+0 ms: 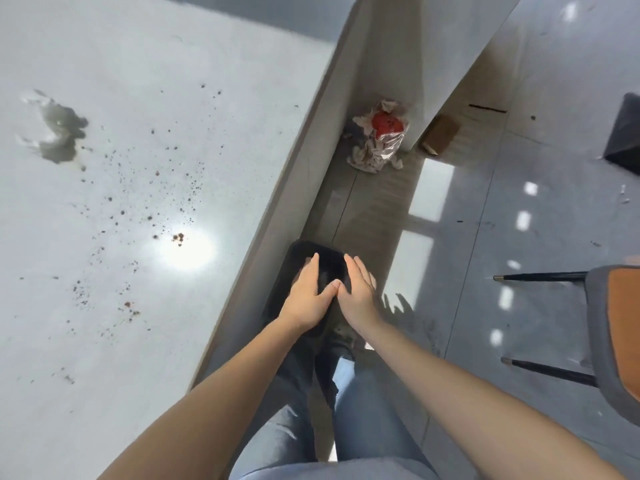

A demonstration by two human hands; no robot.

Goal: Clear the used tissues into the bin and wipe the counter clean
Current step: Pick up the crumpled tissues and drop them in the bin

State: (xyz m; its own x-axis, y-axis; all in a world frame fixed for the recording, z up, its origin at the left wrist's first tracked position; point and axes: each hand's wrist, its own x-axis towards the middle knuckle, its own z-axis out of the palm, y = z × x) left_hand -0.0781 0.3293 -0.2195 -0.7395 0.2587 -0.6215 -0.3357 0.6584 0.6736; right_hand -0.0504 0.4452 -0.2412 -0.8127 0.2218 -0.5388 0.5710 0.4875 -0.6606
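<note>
Left hand [306, 297], right hand [358, 292] over bin [311, 248] — lengthwise forward.

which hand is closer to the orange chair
Right. The right hand is over the edge of the black bin nearest the orange chair; the left hand is beyond it, on the counter side.

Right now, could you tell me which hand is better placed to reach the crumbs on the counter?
Probably the left hand: over the bin, it is on the side nearer the counter and its crumbs. The right hand would have to cross over it.
</note>
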